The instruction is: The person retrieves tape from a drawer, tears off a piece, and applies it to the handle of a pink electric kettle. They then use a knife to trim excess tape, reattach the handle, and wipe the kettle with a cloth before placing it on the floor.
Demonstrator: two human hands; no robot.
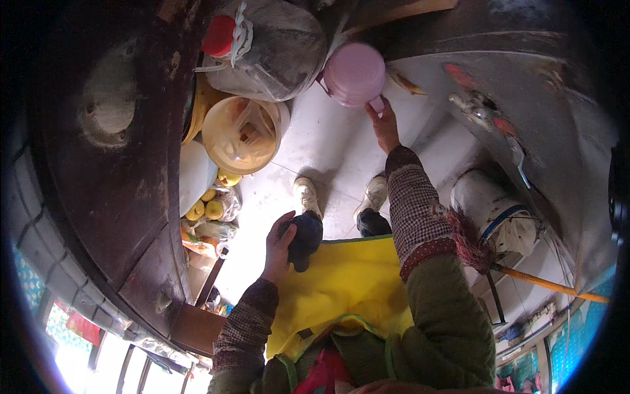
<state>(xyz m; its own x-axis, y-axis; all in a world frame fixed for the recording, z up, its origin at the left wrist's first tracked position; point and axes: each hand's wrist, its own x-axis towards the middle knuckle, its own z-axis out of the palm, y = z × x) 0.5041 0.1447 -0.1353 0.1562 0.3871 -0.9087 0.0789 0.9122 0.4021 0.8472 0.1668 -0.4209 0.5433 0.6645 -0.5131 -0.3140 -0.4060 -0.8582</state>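
Note:
My right hand (384,128) reaches forward with its fingers closed round the short handle of a pink plastic dipper (354,73). The dipper's round body is held out over the floor, beside a large clear plastic jug (275,52) with a red cap. Close in front of my yellow apron (338,276), my left hand (280,246) grips a dark, rounded object (304,241) with a small stub at its lower end. Its exact kind is too dark to make out.
On the left, a lidded clear bucket (241,134) stands near bagged yellow fruit (213,209) and a dark wooden cabinet (125,197). To the right are a white bucket (492,207) with a bag in it, a reddish brush (469,240) and an orange pole (548,284).

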